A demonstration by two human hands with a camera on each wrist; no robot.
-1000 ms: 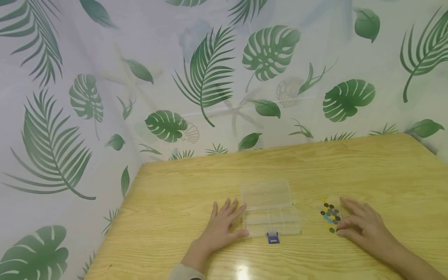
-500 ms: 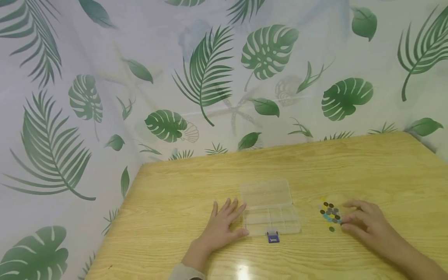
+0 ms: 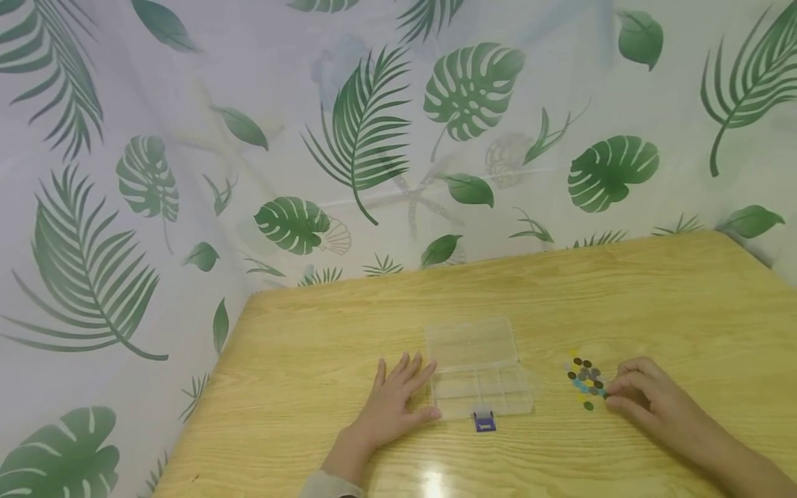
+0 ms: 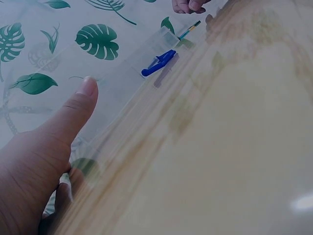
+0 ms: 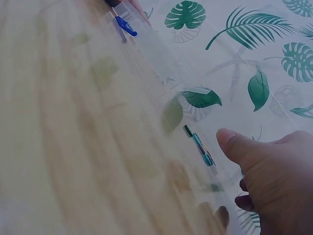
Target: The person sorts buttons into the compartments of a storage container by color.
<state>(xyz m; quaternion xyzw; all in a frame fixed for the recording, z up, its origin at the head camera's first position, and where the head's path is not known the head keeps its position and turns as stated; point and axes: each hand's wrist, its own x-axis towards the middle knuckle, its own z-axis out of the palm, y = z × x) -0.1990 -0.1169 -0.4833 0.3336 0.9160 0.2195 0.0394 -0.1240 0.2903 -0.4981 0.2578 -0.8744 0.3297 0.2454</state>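
A clear plastic compartment box (image 3: 456,387) lies with its lid raised back on the table. My left hand (image 3: 394,408) rests beside its left edge, fingers spread, thumb at the near left corner. A blue clasp (image 3: 484,421) hangs at the box's front; it shows in the left wrist view too. Right of the box lies a loose cluster of small round discs (image 3: 585,377) in black, grey, yellow, blue and green. At the cluster's right edge, my right hand (image 3: 647,404) pinches a small dark disc (image 3: 607,395) between thumb and fingertips. In the right wrist view its fingers are mostly hidden behind the thumb.
The wood-grain table (image 3: 336,325) extends beyond the box and the discs. A white cloth (image 3: 249,207) printed with green leaves hangs along its back and left sides. Light glares off the near tabletop.
My right hand has moved slightly away from me, from beside the nearest green disc to the cluster's right edge, a dark disc at its fingertips. My left hand stays by the box.
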